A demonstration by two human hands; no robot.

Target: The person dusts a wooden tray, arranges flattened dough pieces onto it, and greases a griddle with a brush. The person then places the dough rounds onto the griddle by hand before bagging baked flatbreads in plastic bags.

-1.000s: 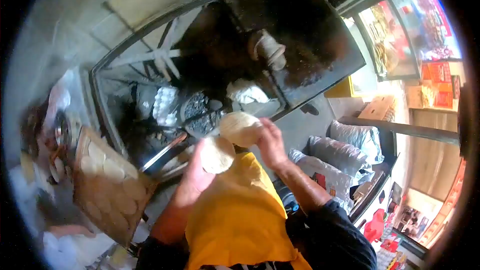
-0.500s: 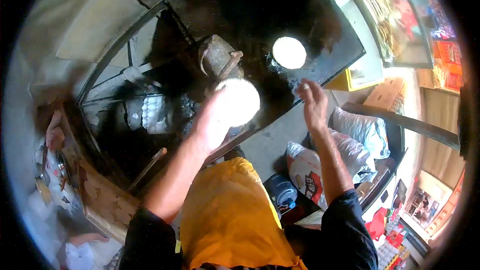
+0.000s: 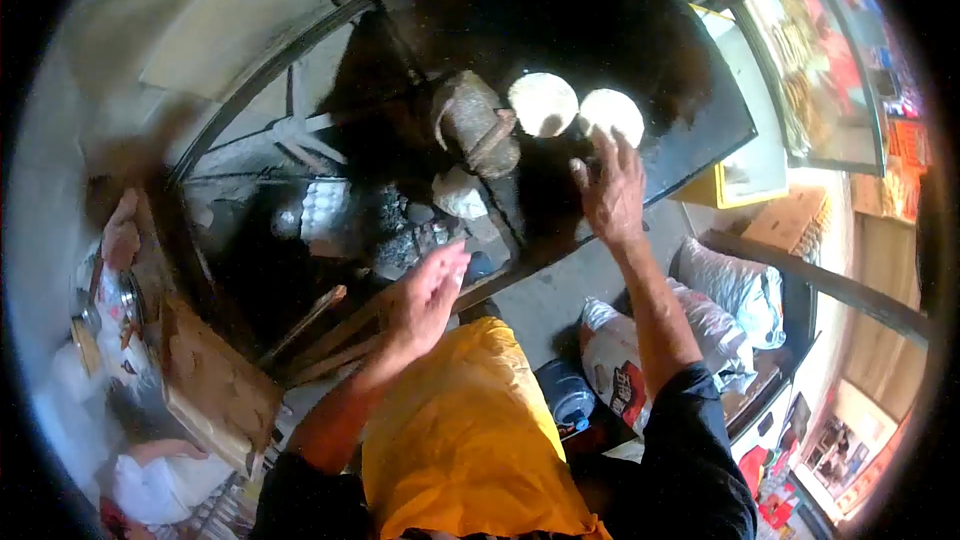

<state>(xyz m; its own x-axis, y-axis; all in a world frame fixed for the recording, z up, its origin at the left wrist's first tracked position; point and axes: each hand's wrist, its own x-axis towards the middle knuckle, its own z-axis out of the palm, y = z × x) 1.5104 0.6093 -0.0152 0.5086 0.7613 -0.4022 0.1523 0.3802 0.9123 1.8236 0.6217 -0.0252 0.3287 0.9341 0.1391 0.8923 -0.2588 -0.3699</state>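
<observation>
- wooden board (image 3: 215,380) tilted way over on the left
- left hand (image 3: 425,302) hangs open near the dark slab's (image 3: 585,20) edge, fingers pretty much together
- pale round (image 3: 543,105) flat on the slab
- second round (image 3: 613,116) right beside it, right hand's (image 3: 612,195) fingers slightly apart at its near edge, can't tell if touching

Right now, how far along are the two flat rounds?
Done: left round lies on the black slab. In hand: right hand is at the right round, also on it; left hand looks empty. Remaining: probably cooking; both rounds look pale.
</observation>
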